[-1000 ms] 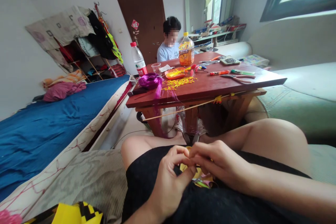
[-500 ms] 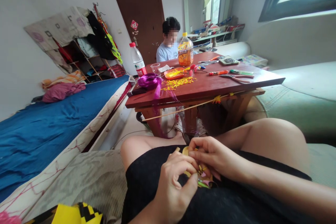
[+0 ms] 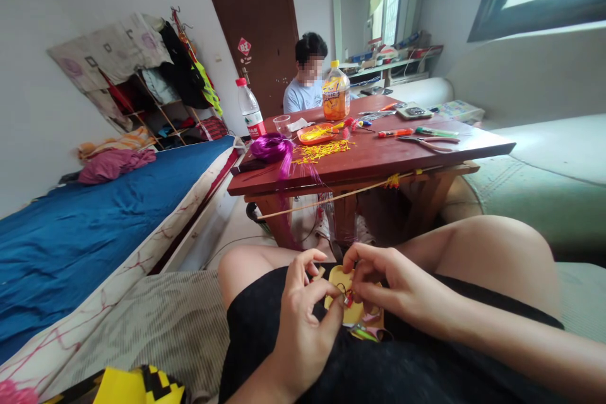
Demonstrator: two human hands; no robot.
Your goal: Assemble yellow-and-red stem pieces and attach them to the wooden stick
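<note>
Both hands meet over my lap, above a small yellow tray [image 3: 339, 274]. My left hand [image 3: 307, 309] is closed in a pinch at thumb and forefinger, on a thin dark cord [image 3: 341, 288] that curves up in a loop. Close beside that pinch shows a small red piece [image 3: 349, 298] with a shiny bit. My right hand [image 3: 386, 278] has its fingertips pressed together just right of the red piece; what they grip is too small to make out. In the tray's near part lie a green item [image 3: 364, 332] and something pink [image 3: 372, 317], partly covered by my hands.
Across the red table [image 3: 416, 154] sits a person in light blue. On it are yellow sticks [image 3: 324, 151], an orange dish [image 3: 315, 133], purple thread [image 3: 272, 147], pliers [image 3: 428, 142], a water bottle [image 3: 250, 110] and a drink bottle [image 3: 336, 91]. A thin rod [image 3: 322, 202] runs along its front edge.
My hands have drawn slightly apart, the left one moving left with its upper fingers lifted. The yellow tray, dark loop and red piece now show between them.
</note>
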